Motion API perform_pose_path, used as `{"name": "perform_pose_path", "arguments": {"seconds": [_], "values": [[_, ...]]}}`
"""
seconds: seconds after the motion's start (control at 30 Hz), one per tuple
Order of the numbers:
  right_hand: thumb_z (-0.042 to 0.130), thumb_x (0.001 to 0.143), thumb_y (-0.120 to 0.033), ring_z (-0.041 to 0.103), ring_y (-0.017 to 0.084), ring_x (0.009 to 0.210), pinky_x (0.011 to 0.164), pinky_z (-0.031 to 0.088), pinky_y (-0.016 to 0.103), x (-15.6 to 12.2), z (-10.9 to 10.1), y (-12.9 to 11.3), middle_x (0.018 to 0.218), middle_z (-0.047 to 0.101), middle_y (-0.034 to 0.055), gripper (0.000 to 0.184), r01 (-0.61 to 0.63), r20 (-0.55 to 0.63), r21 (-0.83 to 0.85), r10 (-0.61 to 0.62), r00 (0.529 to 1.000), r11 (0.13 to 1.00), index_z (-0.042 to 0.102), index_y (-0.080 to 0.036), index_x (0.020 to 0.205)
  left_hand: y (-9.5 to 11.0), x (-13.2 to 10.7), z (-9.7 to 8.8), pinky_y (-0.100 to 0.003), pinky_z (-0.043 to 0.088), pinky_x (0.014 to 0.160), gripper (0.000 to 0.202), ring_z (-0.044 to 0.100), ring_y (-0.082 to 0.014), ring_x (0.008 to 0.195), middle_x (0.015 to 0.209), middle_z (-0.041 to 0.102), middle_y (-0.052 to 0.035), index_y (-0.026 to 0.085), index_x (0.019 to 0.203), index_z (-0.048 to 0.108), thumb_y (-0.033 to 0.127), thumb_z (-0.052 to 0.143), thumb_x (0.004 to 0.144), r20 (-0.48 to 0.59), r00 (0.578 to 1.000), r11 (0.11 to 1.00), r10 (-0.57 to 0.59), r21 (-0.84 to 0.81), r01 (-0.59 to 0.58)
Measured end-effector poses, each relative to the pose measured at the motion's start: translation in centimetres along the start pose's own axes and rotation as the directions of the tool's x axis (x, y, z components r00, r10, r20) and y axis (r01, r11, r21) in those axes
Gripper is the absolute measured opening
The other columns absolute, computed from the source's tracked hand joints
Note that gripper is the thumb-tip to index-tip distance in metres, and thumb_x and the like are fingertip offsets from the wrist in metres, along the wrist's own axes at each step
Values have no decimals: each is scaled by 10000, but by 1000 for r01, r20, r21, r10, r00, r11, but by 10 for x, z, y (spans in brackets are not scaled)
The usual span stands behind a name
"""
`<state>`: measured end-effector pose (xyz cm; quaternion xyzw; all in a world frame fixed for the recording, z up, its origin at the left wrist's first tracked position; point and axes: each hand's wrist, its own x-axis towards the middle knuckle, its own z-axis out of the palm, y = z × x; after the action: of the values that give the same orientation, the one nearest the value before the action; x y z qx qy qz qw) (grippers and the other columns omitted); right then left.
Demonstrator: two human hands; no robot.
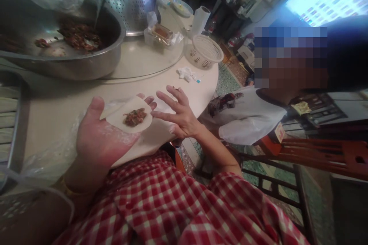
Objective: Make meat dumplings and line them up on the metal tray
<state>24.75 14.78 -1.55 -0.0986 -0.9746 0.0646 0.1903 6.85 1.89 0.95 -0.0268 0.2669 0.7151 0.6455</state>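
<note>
A pale dumpling wrapper (pixel 116 118) lies flat across the palm and fingers of my left hand (pixel 99 143). On the wrapper sits a mound of brown meat filling (pixel 135 117) with green flecks. The left palm faces up, dusted with flour, its thumb standing apart; the fingers support the wrapper from below. My right hand (pixel 181 116) is beside the wrapper's right edge, fingers spread and holding nothing. Its index fingertip comes close to that edge; whether it touches, I cannot tell. More filling (pixel 80 34) is in a large steel bowl (pixel 97 63) at the upper left.
A metal tray (pixel 18 130) with rows of pale, folded pieces stands at the left. Behind are a steel colander (pixel 129 4), a plastic box (pixel 161 35), a white basket (pixel 204 51) and crumpled tissue (pixel 186 74). A person in a white shirt (pixel 247 116) is at the right.
</note>
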Motion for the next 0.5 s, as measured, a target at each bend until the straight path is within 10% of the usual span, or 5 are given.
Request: {"name": "perform_pose_path", "arguments": {"seconds": [0.17, 0.5], "values": [[360, 956, -607, 220, 291, 1518, 1225, 81, 580, -2, 5, 14, 1544, 449, 16, 496, -179, -122, -14, 176, 977, 984, 695, -337, 1201, 2, 0, -1, -433, 618, 823, 730, 653, -348, 1161, 1283, 616, -293, -9, 1440, 373, 544, 383, 964, 14, 1000, 998, -8, -60, 9], [309, 987, -587, 172, 310, 1529, 1220, 64, 632, 21, 30, 39, 1546, 446, 19, 585, -368, 70, -9, 367, 927, 930, 779, -247, 913, 4, 6, -3, -455, 607, 851, 711, 660, -330, 1155, 1259, 641, -245, 26, 1422, 415, 571, 326, 974, -16, 999, 994, -45, -98, 43]]}}
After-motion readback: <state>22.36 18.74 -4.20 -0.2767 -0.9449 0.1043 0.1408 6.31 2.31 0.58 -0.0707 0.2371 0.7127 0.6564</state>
